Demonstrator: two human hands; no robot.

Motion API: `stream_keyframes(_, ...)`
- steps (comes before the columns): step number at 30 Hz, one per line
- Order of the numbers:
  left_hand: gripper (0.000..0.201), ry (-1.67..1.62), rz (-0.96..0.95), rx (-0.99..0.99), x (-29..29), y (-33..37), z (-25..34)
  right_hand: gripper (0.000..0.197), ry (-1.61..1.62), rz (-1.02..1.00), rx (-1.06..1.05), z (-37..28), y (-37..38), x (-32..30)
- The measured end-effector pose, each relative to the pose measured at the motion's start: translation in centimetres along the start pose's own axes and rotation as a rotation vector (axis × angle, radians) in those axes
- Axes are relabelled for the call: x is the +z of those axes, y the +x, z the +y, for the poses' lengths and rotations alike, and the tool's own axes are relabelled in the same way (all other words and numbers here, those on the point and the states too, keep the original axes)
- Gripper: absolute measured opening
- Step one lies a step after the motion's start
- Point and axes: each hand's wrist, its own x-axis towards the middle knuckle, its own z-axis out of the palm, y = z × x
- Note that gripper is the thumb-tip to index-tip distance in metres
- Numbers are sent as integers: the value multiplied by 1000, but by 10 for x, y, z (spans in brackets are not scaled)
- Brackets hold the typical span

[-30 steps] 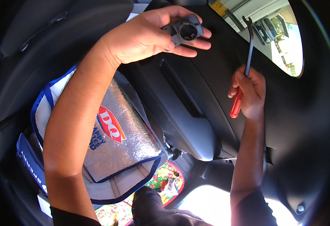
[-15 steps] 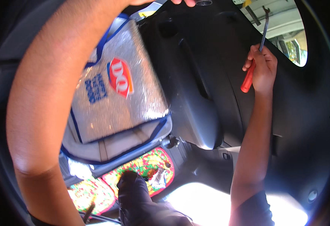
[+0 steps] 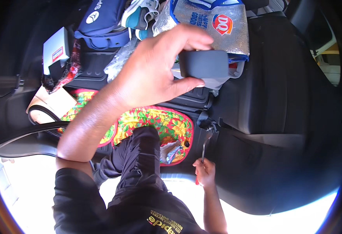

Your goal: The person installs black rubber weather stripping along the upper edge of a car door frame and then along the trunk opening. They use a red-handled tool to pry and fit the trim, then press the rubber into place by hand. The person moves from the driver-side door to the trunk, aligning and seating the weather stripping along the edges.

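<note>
My left hand point(image 3: 151, 68) is raised over the middle of the vehicle's interior. Its thumb and fingers are closed around a small dark grey block-shaped piece point(image 3: 204, 64) with rounded corners. Lower and to the right, my right hand point(image 3: 205, 172) grips a pry tool by its red handle. The tool's thin metal shaft point(image 3: 205, 145) points up, its tip near a dark fitting point(image 3: 207, 123) at the foot of the black side panel. Most of the red handle is hidden in my fist.
Behind my left hand stands a silver insulated bag point(image 3: 239, 41) with blue edging. Further left are sneakers point(image 3: 139, 17), a navy bag point(image 3: 104, 23) and a white box point(image 3: 56, 46). A floral mat point(image 3: 178, 130) lies under my leg. Black side trim point(image 3: 288, 89) fills the right.
The view has swung back and leftward. My left hand has come from the top edge into the middle with the grey piece. My right hand has lowered the pry tool from beside the window.
</note>
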Motion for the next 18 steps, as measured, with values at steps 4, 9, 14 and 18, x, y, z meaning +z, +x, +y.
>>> stream_keyframes(4, 66, -73, 70, -74, 5, -22, 30, 4, -80, 151, -14, 11, -35, -25)
stream_keyframes(9, 36, -252, -439, -595, 41, -100, 19, 14, -127, 240, 127, -4, -59, -41)
stream_keyframes(14, 35, 327, -898, -947, 171, -232, -51, 20, -313, 224, 149, 7, -71, -36)
stream_keyframes(18, 33, 413, -884, -952, 253, -303, -83, 26, -328, 193, 224, 44, -70, -24)
